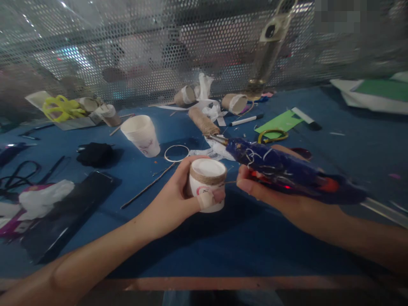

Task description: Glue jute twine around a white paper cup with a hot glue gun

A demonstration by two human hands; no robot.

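Note:
My left hand [181, 191] is wrapped round a white paper cup [205, 206], its thumb across the printed front. Brown twine [208, 176] circles the cup just below the rim, and a loose strand runs from it toward the right. My right hand [270, 193] grips a blue hot glue gun [280, 163] with a red light and a glue stick [387, 211] at its rear. The gun's metal nozzle [218, 138] points left, above and apart from the cup. Behind the nozzle lies a roll of twine [203, 120].
Stacked paper cups [140, 129] stand to the left, near a ring with a stick [145, 187]. A black pouch [63, 216], yellow scissors [62, 108], a marker [245, 120] and green paper [280, 122] lie about the blue table. A perforated metal screen [143, 55] rises behind.

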